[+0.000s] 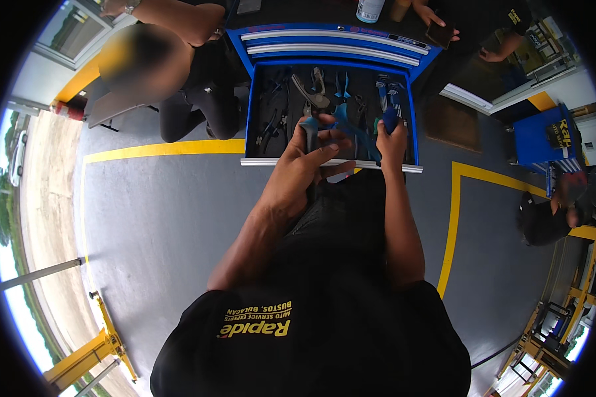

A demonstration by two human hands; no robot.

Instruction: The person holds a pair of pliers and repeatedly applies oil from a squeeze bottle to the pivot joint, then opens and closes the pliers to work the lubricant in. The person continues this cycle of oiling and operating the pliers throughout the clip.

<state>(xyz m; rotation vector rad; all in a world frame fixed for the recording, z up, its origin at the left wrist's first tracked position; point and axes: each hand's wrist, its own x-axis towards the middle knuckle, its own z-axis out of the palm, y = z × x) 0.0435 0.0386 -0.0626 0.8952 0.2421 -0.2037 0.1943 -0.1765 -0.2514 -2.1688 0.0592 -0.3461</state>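
My left hand (306,153) is closed round a large pair of pliers (312,94) with grey metal jaws and teal handles. Its jaws point up and away over the open tool drawer (261,161). To its right, my right hand (392,144) wraps round a dark blue handle (391,119); the rest of that tool is hidden. Just beyond this hand, a set of hex keys (392,92) lies in the drawer. More pliers (269,131) rest on the drawer's left side.
The drawer belongs to a blue tool cabinet (331,47). One person (208,86) is close at the left, and another person's hand (429,16) is at the cabinet's right. A further person (543,218) is low at the far right. Yellow lift arms (86,354) stand at lower left.
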